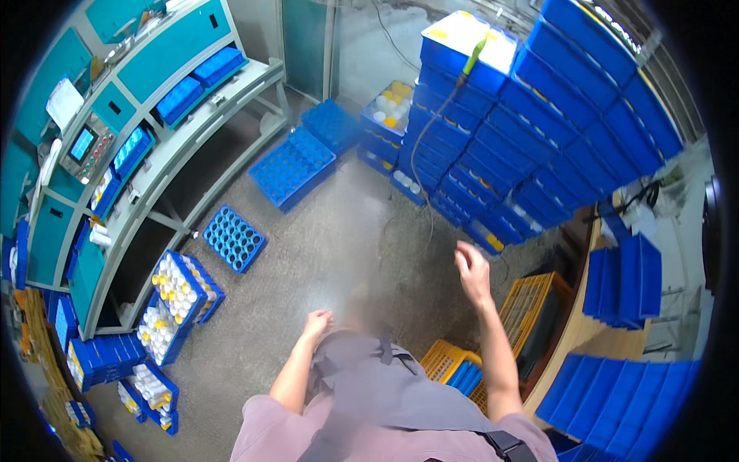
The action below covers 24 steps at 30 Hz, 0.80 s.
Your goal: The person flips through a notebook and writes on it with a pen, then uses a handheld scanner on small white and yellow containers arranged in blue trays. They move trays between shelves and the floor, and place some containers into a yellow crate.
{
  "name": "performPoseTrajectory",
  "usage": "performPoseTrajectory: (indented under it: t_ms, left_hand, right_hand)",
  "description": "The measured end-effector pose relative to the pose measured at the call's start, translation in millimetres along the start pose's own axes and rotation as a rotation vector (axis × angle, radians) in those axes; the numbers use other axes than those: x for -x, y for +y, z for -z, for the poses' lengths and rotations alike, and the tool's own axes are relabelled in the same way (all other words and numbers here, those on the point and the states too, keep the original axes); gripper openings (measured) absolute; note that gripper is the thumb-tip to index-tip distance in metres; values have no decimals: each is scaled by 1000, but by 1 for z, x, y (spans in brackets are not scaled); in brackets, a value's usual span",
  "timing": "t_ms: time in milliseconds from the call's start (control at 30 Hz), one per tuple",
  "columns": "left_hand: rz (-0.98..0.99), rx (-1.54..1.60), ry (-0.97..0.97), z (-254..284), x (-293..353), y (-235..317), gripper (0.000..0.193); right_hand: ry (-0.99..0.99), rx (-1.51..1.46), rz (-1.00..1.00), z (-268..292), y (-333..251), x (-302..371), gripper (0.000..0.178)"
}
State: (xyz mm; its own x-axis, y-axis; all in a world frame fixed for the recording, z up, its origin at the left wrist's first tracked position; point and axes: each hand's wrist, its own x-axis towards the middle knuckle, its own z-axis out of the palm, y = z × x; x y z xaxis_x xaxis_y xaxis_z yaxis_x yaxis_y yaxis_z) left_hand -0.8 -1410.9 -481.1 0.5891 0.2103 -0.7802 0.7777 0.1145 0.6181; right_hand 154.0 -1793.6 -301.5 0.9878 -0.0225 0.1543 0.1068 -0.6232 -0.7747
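Observation:
My left hand (318, 323) hangs beside my grey apron with its fingers curled in, and nothing shows in it. Out in front and to the right, my right hand (473, 271) is held over the floor, its fingers bent and close together around nothing visible. Neither hand touches any object. The nearest things to my right hand are the tall stack of blue crates (493, 146) beyond it and a yellow basket (531, 312) at its right. A blue tray with round holes (234, 239) lies on the floor, ahead of my left hand.
A curved teal and grey machine bench (173, 146) runs along the left. Blue crates of white and yellow containers (175, 291) stand at its near end. Farther ahead lies a larger blue holed crate (292, 165). A wooden bench (573, 362) carries blue bins (620, 400) on the right.

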Motion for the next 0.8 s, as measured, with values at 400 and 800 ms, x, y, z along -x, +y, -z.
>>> performPoseTrajectory:
  t_ms: [400,800]
  left_hand:
    - [-88,225,290,-13,-71,148,30]
    - [-440,265,164,-169,-104,388,29]
  right_hand:
    - [441,634,81,29,-77,-481,61]
    - [434,-181,660,85,-55,-468,33]
